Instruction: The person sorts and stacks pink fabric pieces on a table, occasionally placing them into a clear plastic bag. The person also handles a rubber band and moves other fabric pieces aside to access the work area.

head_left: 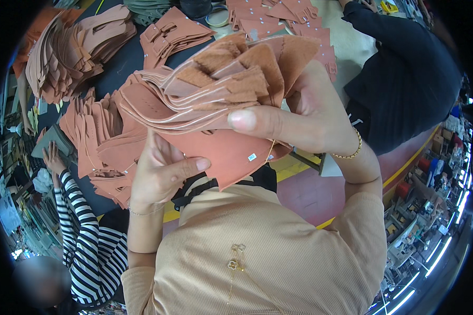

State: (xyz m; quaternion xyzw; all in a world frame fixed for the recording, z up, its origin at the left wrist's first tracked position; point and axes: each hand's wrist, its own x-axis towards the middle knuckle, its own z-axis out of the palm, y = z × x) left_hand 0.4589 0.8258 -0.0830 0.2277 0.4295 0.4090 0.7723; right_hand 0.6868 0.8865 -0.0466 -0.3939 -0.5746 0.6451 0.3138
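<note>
A thick bundle of salmon-coloured leather pieces (157, 107) is held up in front of my chest, with rough tan undersides fanned out on its far side. My right hand (312, 123) grips its right side, the thumb pressed across the layers and the fingers hidden behind. From below left, my left hand (160, 173) pinches the bundle, its thumb on the smooth face of the lowest piece. That piece hangs toward me and carries a small white sticker (252, 157). A few slots show in the leather.
More leather stacks lie on the dark table: one large pile (63, 58) far left, another pile (102, 131) beside my left hand, and slotted pieces (173, 34) beyond. A tape roll (218, 17) sits at the back. People in stripes (92, 247) and dark clothing (404, 79) flank me.
</note>
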